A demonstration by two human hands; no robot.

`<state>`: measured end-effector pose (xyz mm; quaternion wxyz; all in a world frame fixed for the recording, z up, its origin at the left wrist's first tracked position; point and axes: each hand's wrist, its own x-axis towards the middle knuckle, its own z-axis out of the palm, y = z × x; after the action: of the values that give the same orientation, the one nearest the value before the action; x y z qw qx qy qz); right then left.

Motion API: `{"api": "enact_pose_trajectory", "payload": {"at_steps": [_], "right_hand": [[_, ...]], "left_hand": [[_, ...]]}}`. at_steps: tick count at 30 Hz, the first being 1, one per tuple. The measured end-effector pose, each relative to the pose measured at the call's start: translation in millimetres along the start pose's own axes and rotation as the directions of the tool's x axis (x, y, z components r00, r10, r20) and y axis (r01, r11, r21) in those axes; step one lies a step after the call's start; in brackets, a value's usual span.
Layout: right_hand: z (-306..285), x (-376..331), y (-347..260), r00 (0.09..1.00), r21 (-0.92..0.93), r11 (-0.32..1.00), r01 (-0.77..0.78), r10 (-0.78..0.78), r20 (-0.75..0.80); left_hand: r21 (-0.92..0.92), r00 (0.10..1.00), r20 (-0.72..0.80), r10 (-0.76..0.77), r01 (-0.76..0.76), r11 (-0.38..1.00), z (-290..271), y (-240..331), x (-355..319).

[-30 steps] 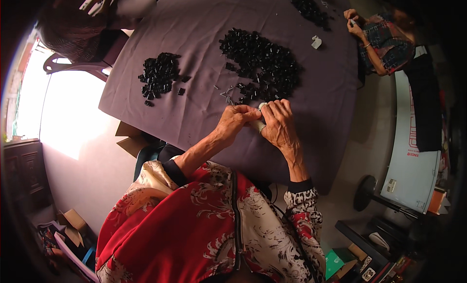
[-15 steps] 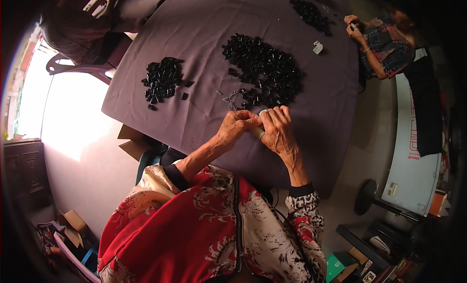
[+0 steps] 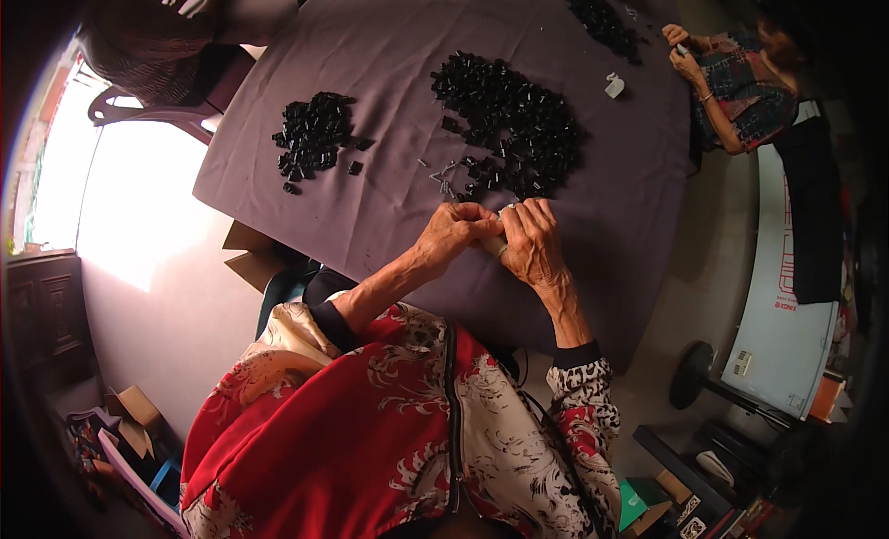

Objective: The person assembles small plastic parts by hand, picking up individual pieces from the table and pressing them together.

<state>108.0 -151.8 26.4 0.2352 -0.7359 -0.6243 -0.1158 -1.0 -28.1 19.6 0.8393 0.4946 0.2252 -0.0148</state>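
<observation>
Being carried out above a broad, matte mauve-brown fabric tablecloth [image 3: 620,196] is what is judged a fine two-handed step, with something small worked at the fingertips; by the same judgement, a steady hold from one side and careful pressure from the other are called for next. Just beyond the hands, a large, irregular heap of small, glossy black, blocky pieces [image 3: 523,122], apparently plastic, is laid out, its near edge close to the fingers. To the left, well apart from both hands, a smaller heap of similar black pieces [image 3: 315,136] is placed. The bare right hand [image 3: 532,241] is held knuckles up, fingers bent; the bare left hand [image 3: 454,231] is brought against it, thumb and forefinger drawn together. Whether a piece is pinched by either cannot be told, the meeting point being hidden. Between the hands, rounded pale tan material [image 3: 494,245] is seen; finger covering or held piece, undetermined. Smallest noted: thin, grey, rod-shaped pieces [image 3: 445,181], seemingly metal, scattered just beyond the left hand, untouched.
</observation>
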Motion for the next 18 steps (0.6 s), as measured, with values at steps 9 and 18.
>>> {"api": "enact_pose_trajectory", "payload": {"at_steps": [9,18], "right_hand": [[1.3,-5.3,0.9,0.999,0.037,0.999,0.037,-0.037,-0.003],[0.9,-7.1,-0.7,0.999,0.050,0.998,0.038,-0.038,0.001]], "left_hand": [[0.011,1.000,-0.021,-0.018,0.018,1.000,2.1,-3.6,-1.1],[0.012,1.000,-0.005,-0.020,0.020,1.000,2.3,-3.0,-4.1]]}}
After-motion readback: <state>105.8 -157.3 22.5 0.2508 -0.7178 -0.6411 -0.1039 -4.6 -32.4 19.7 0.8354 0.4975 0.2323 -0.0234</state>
